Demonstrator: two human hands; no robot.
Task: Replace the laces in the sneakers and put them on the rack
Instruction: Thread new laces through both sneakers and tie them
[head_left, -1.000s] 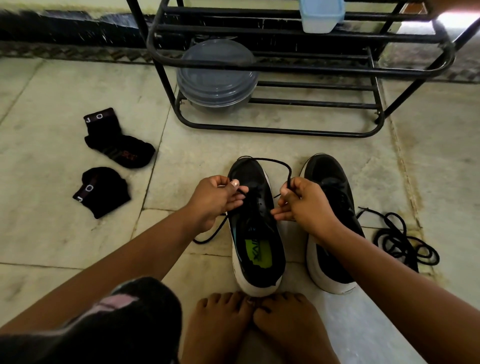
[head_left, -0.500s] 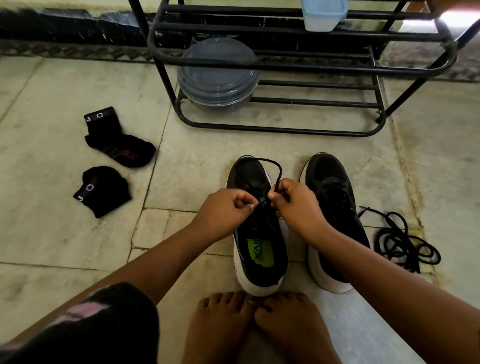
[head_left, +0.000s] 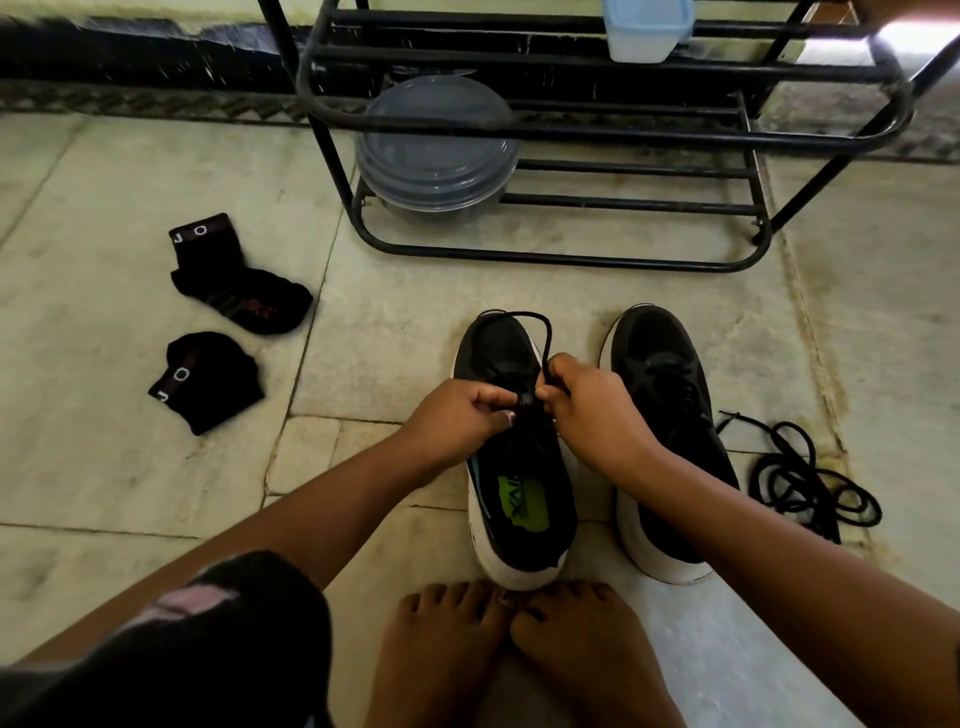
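Centrally, the left hand (head_left: 460, 415) and right hand (head_left: 587, 410) each pinch the lace (head_left: 540, 332) over the left sneaker (head_left: 514, 499). At three o'clock sits the other sneaker (head_left: 670, 415); the rack (head_left: 571, 130) stands at twelve.

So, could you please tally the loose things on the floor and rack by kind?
Sneakers: 2
Socks: 2
Laces: 2, one being tied, one loose on the floor
Containers on the rack: 2
Total: 8
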